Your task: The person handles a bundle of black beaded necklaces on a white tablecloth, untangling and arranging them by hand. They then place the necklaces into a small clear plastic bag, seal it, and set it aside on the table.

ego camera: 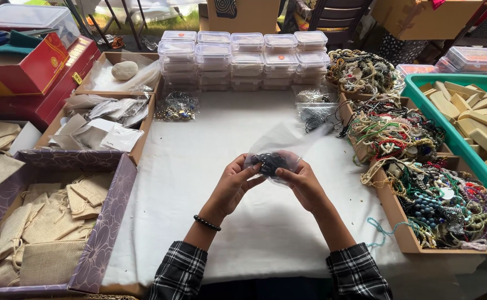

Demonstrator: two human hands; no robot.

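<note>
Head view: clear bag of dark beads (270, 163) pinched between left hand (233, 180) and right hand (302, 180) — held level above white bench (199, 166), centred, equally near both hands.

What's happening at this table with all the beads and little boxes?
A person in a plaid shirt holds a small clear plastic bag of dark beads over a white tablecloth, with the left hand and right hand both gripping it. To the right sit trays of bead necklaces; stacked clear plastic boxes line the back, and a purple box of burlap pouches is on the left.
</note>
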